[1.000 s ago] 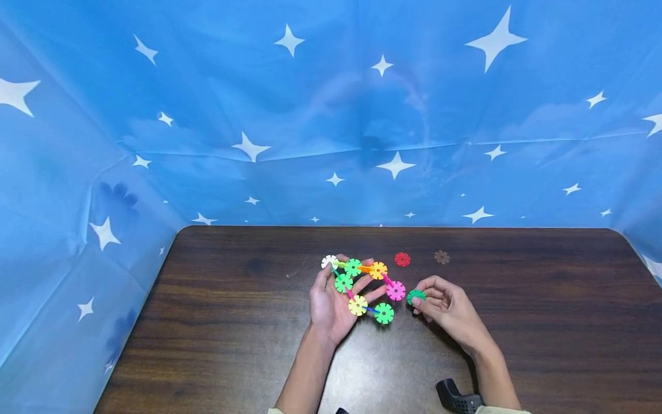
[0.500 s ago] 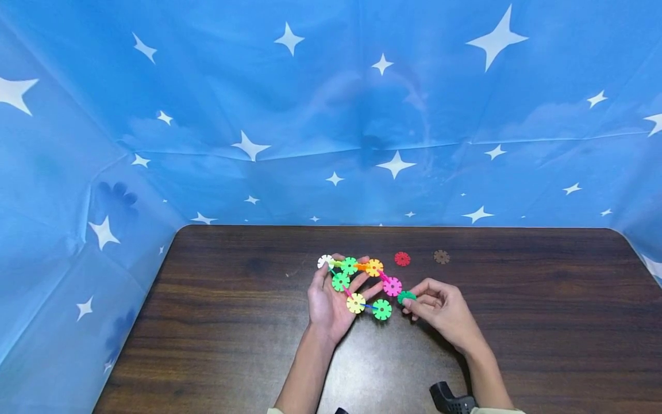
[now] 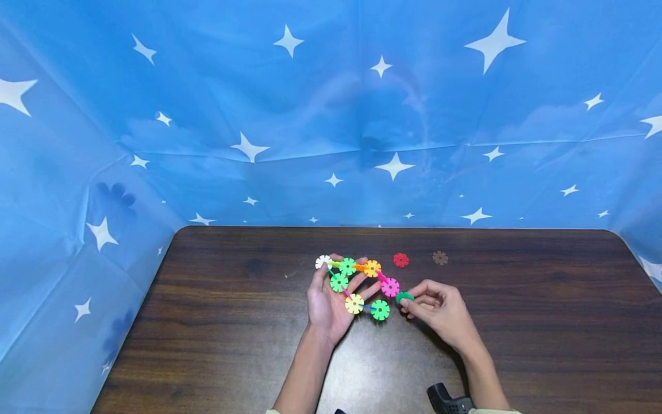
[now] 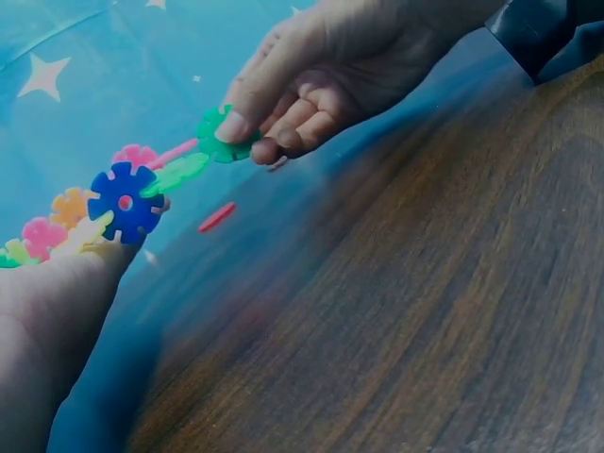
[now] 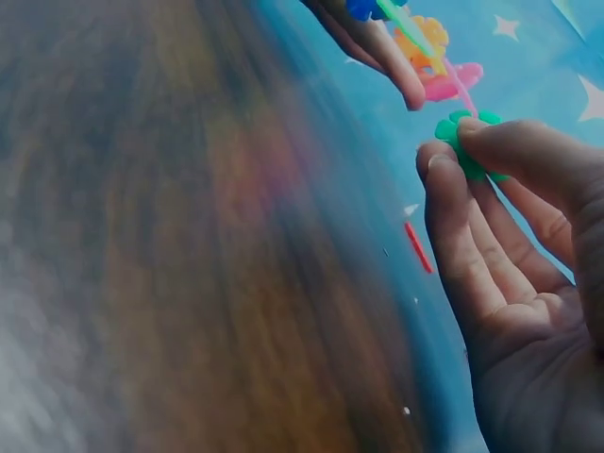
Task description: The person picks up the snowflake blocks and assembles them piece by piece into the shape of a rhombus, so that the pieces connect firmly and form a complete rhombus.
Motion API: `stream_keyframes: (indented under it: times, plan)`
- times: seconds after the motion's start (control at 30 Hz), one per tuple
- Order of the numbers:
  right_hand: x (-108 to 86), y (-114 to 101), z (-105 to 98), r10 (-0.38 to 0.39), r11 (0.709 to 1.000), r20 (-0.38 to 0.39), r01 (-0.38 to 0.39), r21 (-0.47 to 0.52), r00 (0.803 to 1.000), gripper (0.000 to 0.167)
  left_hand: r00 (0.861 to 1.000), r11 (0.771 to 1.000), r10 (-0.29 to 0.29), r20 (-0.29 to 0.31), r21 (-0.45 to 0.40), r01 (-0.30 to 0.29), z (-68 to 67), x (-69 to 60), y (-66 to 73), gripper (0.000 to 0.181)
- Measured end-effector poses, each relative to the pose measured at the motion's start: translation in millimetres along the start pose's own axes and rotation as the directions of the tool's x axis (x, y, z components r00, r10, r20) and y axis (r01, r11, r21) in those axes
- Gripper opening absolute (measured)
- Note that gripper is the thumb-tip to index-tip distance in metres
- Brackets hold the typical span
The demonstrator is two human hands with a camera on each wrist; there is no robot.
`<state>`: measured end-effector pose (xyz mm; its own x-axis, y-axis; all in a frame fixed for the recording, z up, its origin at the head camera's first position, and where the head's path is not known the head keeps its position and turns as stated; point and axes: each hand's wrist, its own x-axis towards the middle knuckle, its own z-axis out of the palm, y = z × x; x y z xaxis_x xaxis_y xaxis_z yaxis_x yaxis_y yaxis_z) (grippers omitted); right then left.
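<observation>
A chain of linked plastic snowflake discs (image 3: pixel 390 287) in white, green, orange, pink, yellow and blue lies across my left hand (image 3: pixel 331 307). That palm faces up, with the thumb on the white disc (image 3: pixel 322 262) and the fingers spread beneath the chain. My right hand (image 3: pixel 439 310) pinches a single green snowflake disc (image 3: pixel 404 296) between thumb and fingertips. In the left wrist view, this green disc (image 4: pixel 215 132) meets the edge of a pink disc at the chain's end. A blue disc (image 4: pixel 125 203) shows face-on there. Whether the slots are engaged cannot be told.
A red disc (image 3: pixel 401 260) and a brown disc (image 3: pixel 440 258) lie on the dark wooden table (image 3: pixel 217 322) beyond the hands. A blue curtain with white stars (image 3: pixel 331 115) hangs behind the table. A black device (image 3: pixel 449 399) sits by the right forearm.
My right hand has moved left with the green disc, bringing it from a small gap up to the pink disc. The left hand and chain have shifted slightly left.
</observation>
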<state>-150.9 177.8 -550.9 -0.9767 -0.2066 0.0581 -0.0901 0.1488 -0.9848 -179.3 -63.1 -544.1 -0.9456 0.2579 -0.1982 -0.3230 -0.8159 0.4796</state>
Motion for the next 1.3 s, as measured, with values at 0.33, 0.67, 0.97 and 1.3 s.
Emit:
stream_keyframes:
  times: [0.33,0.67,0.97,1.3]
  plan:
    - [1.0,-0.6,7.8,-0.021,0.999,-0.061,0.019,-0.034,0.998,0.01,1.0,0.999,0.0,0.015,0.053,-0.001,1.4,0.4,-1.5,0.032]
    - [-1.7,-4.9,9.4,0.057,0.998,-0.056,-0.058,-0.02,0.997,0.019,1.0,0.997,-0.003,0.028,0.071,0.001,1.3,-0.5,-1.4,0.033]
    - [-1.2,2.6,6.2,-0.023,1.0,-0.019,0.023,0.008,1.0,0.022,0.999,0.997,-0.036,0.023,0.073,0.034,1.3,-1.3,0.3,0.032]
    - [-2.5,-1.1,5.4,0.005,0.999,0.064,-0.003,-0.032,0.998,0.037,0.997,0.995,-0.071,0.032,0.073,0.068,-1.6,-0.9,1.4,0.034]
